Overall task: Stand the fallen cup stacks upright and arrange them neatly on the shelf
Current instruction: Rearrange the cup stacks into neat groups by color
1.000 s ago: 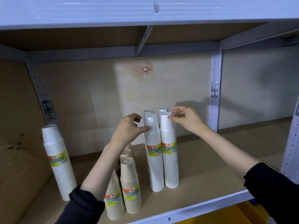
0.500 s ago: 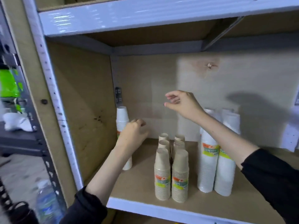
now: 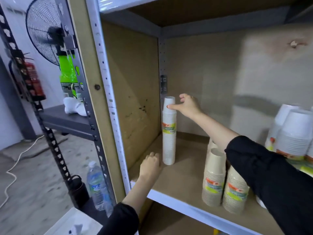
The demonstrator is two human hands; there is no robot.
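Change, right hand: half a second ago it hung in the air above the tan cup stacks (image 3: 214,180). Now the right hand (image 3: 188,106) has reached the left rear corner. One straight digit presses the side of the white cup stack (image 3: 169,133) near its top. The other fingers are spread and, as far as the blur lets me judge, clear of it.
Change, left hand: the left hand (image 3: 150,164) has dropped from near the stack's top to the board beside its base, fingers loosely bent and holding nothing.
Task's thing: the white cup stack stands upright, close to the side panel (image 3: 132,92).
In the way: the right forearm and black sleeve (image 3: 264,167) cross over the tan cup stacks and hide part of them. More white stacks (image 3: 294,133) stand at the right edge.
Surface: brown board shelf (image 3: 183,168) with a white front rail.
Room: fan (image 3: 42,34), green bottle (image 3: 67,68), fire extinguisher (image 3: 31,77), water bottle (image 3: 96,184), and a cable (image 3: 15,160) on a grey floor.
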